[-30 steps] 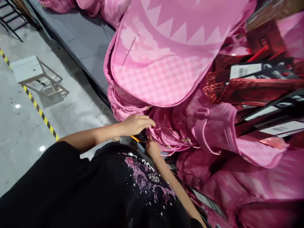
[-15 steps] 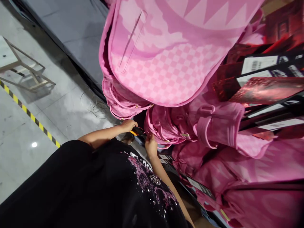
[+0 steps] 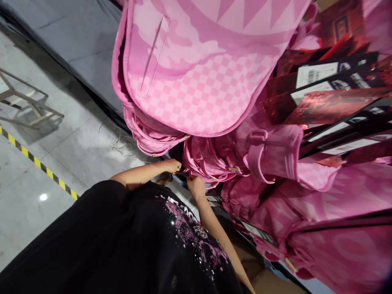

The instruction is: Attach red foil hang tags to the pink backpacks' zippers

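A big pink backpack (image 3: 199, 77) with a checker and tooth pattern lies on top of a pile of pink bags. Below it sits a smaller pink backpack (image 3: 214, 161) with straps and gold fittings. My left hand (image 3: 171, 165) is closed on a small orange-handled tool (image 3: 175, 172), mostly hidden, right at that bag's edge. Just right of it, my right hand (image 3: 196, 185) pinches the bag's lower edge. My black shirt fills the lower frame.
Red shiny hang tags (image 3: 324, 106) with barcode labels lie on the pile at right. A dark grey table surface (image 3: 85, 45) runs behind. On the floor are a metal-frame stool (image 3: 30, 108), yellow-black tape (image 3: 36, 163) and loose threads (image 3: 118, 141).
My left hand has drawn back from on top of the small bag to its edge, with the orange tool showing. My right hand has stayed at the bag. The view has shifted.
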### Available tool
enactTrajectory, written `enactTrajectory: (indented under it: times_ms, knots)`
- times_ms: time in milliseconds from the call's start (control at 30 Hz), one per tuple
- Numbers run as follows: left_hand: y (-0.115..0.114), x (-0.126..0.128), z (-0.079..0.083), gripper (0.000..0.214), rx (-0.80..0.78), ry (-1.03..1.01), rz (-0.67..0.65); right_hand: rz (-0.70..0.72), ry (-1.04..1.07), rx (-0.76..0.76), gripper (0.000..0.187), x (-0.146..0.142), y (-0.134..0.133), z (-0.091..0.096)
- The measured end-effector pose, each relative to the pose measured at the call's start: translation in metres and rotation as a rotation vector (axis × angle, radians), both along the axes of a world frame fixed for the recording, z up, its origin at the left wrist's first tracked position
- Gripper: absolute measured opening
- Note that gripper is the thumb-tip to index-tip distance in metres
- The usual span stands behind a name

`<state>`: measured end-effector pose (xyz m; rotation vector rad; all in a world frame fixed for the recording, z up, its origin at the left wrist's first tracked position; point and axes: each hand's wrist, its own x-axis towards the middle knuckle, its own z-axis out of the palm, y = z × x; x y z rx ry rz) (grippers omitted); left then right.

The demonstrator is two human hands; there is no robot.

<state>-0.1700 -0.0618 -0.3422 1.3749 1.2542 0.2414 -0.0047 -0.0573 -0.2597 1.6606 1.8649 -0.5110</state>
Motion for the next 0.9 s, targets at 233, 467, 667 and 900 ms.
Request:
enactTrajectory:
  times_ms: [233,467,667,900]
  knots:
    - [-0.013,-0.035,0.009,0.036,0.064,-0.128,0.028,-0.015,-0.014,-0.058,0.029,0.004,0.01,0.01]
    - [-0.031,-0.034,0.012,0.042,0.202,-0.105,0.147,-0.107,-0.009,0.003,0.025,-0.007,0.006,0.0]
    - [-0.033,-0.016,0.017,0.014,0.344,0.028,0.229,-0.269,0.189,-0.075,0.013,0.003,0.013,0.001]
    - [-0.035,-0.009,0.018,0.013,0.541,0.101,0.054,-0.747,0.527,-0.373,0.008,0.014,0.006,-0.004]
